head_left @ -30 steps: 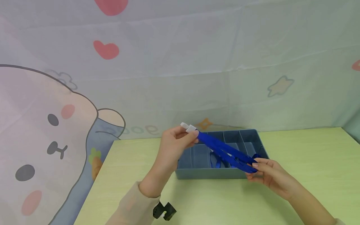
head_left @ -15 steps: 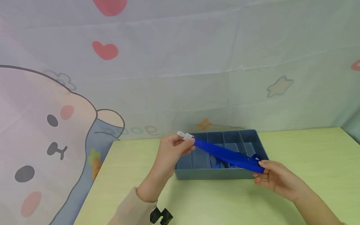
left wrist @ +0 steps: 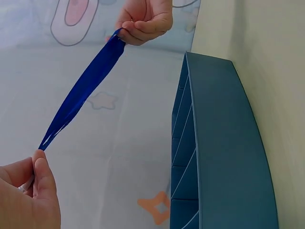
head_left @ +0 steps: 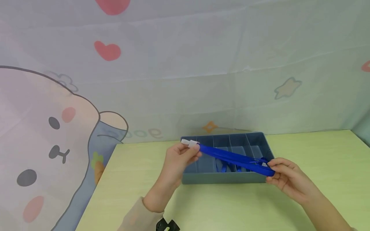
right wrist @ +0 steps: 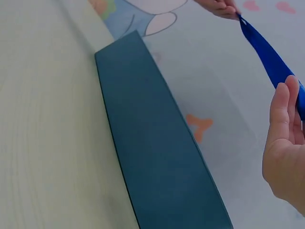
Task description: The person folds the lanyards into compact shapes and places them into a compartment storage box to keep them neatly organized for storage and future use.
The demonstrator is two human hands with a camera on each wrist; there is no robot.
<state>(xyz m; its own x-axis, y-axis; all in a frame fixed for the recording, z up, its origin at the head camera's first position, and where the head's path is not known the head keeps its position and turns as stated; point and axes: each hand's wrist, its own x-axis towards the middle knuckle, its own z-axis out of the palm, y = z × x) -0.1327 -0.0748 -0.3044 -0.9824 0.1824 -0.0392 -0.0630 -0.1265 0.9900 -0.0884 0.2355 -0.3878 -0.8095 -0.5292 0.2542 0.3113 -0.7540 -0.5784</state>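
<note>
A folded blue lanyard (head_left: 228, 155) with a white plastic clip (head_left: 189, 142) at one end is stretched between both hands, above the box. My left hand (head_left: 180, 160) pinches it by the clip end between thumb and fingers. At the other end, my right hand (head_left: 292, 179) holds the folded loops. In the left wrist view the strap (left wrist: 86, 88) runs as a narrow band from one hand to the other. The right wrist view shows the band (right wrist: 267, 52) passing behind the right fingers (right wrist: 281, 105).
A blue-grey divided box (head_left: 219, 178) stands on the pale yellow-green table (head_left: 216, 205), with more blue straps (head_left: 224, 167) in its compartments. Behind the table hangs a printed cloth (head_left: 185, 64). A black device (head_left: 167, 225) sits by the left sleeve.
Both hands have drifted apart, the left lower and slightly left, the right outward. The loops, spread before, now lie closer together as one taut band.
</note>
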